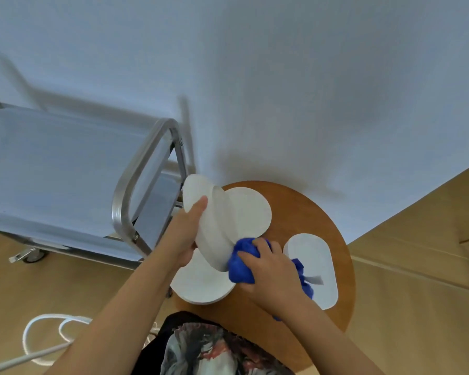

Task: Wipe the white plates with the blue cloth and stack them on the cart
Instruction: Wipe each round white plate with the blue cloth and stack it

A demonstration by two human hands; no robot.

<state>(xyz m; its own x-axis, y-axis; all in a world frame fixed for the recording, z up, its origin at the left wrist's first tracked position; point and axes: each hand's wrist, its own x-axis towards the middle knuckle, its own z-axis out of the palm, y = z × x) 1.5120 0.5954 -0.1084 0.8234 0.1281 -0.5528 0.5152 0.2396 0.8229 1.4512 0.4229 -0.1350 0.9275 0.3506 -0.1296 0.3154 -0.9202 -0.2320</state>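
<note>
Left hand grips the tilted plate on edge, exposing its face, while right hand clutches the blue cloth against it; 3 plates wait below.

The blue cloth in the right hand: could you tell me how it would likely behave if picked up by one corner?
The blue cloth looks soft and floppy: it bunches into a wad under the right hand, pressed to the held plate. A loose tail droops below the wrist, so it would probably hang limp. It seems light and unlikely to slip.
</note>
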